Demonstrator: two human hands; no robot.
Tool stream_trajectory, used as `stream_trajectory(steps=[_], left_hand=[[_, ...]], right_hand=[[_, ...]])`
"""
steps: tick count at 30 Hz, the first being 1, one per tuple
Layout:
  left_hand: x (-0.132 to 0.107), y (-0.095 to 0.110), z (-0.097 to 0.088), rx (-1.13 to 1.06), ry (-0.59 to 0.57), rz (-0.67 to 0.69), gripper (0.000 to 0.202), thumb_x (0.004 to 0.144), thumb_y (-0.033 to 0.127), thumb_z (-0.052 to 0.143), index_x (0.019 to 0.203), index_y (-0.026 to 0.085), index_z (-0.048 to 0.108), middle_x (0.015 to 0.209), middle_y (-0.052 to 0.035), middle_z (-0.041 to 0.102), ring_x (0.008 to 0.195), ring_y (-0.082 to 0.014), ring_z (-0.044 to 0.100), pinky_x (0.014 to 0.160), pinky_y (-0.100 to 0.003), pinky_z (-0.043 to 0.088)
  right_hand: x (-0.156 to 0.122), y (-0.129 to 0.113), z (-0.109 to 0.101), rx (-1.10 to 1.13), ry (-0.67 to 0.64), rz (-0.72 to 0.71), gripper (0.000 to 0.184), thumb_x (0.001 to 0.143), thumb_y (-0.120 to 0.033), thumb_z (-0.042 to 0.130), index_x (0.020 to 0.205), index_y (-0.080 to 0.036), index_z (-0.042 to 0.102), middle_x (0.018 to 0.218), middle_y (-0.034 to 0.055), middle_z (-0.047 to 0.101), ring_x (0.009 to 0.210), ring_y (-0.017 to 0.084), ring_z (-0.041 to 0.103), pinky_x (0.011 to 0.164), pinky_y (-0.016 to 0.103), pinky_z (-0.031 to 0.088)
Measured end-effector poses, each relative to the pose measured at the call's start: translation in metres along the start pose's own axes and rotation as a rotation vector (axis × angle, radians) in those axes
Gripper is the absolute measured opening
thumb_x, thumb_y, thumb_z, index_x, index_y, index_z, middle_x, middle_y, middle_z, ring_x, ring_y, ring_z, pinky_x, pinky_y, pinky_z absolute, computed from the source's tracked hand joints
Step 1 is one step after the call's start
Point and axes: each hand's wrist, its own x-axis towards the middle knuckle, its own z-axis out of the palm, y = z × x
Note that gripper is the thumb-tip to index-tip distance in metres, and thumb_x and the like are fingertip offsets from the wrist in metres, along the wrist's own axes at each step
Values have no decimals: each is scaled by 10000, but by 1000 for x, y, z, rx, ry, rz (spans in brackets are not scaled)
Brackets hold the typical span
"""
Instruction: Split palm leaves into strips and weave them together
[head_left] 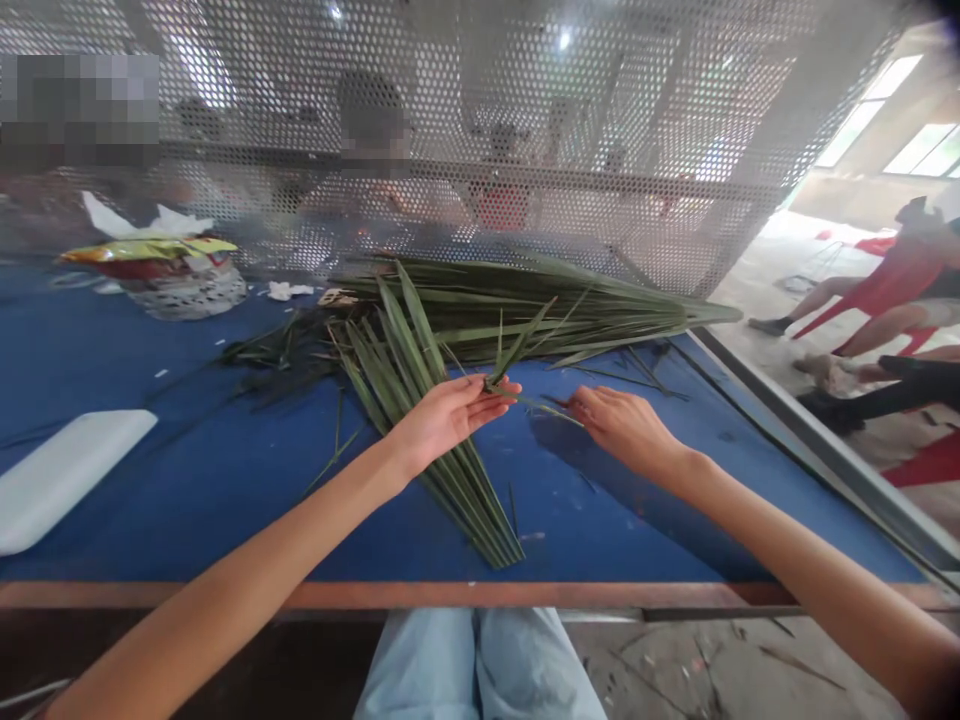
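My left hand pinches a small bundle of folded green palm leaf strips, whose pointed ends stick up above the fingers. One thin strip runs from this bundle across to my right hand, which is closed on its other end. Under my left wrist lies a fan of long palm leaf blades, its ends pointing toward the table's front edge. Behind both hands rests a larger pile of palm leaves.
The blue table has a white flat box at its left. A basket with wrappers stands at the back left, and leaf scraps lie near it. A perforated metal screen closes the back. People sit on the right.
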Motion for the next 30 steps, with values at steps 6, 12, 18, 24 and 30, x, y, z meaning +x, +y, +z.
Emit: stream_trajectory(steps=[6, 12, 18, 24, 30], left_hand=[[1, -7, -4, 15, 31, -27, 128, 845, 214, 626, 889, 108, 681, 1055, -150, 701, 962, -208, 675, 901, -320, 524], [-2, -11, -2, 7, -7, -90, 109, 861, 185, 604, 909, 110, 669, 1004, -138, 714, 911, -188, 688, 888, -302, 531], [-6, -13, 2, 100, 14, -120, 160, 865, 253, 619, 896, 100, 650, 994, -148, 714, 865, -182, 692, 844, -297, 543], [-11, -19, 6, 132, -20, -185, 183, 838, 292, 655, 888, 115, 658, 953, -128, 722, 824, -162, 692, 814, -281, 546], [-10, -20, 7, 61, 25, -231, 128, 824, 249, 672, 840, 123, 655, 840, -94, 728, 780, -147, 693, 785, -252, 546]], right_hand=[[1, 10, -8, 362, -21, 52, 291, 988, -341, 316, 965, -190, 564, 670, 14, 605, 569, 146, 534, 544, 239, 317], [-16, -4, -10, 405, 74, -46, 364, 1006, -355, 252, 911, -193, 563, 733, 30, 576, 614, 138, 500, 601, 248, 359], [-26, -20, -16, 412, 300, -70, 312, 998, -290, 267, 1067, -204, 559, 894, 76, 602, 814, 194, 550, 767, 333, 396], [-33, -34, -19, 457, 257, -54, 295, 1003, -257, 220, 903, -216, 495, 845, 53, 570, 786, 194, 505, 763, 355, 367], [-32, -35, -14, 369, 180, -162, 226, 997, -296, 303, 915, -198, 489, 798, 52, 606, 666, 156, 521, 619, 272, 369]])
